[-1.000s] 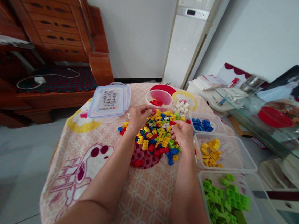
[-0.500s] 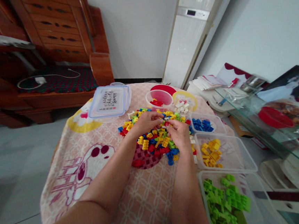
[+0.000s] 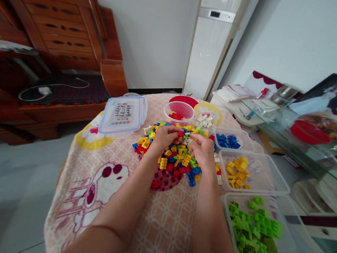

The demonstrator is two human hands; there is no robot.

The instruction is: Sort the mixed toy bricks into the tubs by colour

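Note:
A mixed pile of toy building bricks (image 3: 180,159) in red, yellow, blue, green and white lies on the table before me. My left hand (image 3: 165,137) is over the pile's upper part, its fingertips closed on a red brick (image 3: 181,134). Just to the right, my right hand (image 3: 202,148) is curled low over the pile with thumb and fingers drawn together. Whether something small sits in that pinch, I cannot make out. A white brick (image 3: 186,141) shows between the two hands.
Clear boxes on the right hold blue bricks (image 3: 227,141), yellow bricks (image 3: 239,173) and green bricks (image 3: 254,228). Behind the pile are a round tub (image 3: 179,107) with red bricks and a heap of white bricks (image 3: 205,121). Stacked lids (image 3: 122,115) lie at left; a glass shelf (image 3: 303,142) borders the right.
The red brick between my hands is now in my left fingertips, a little further left. My right fingers have curled in more. The boxes look the same.

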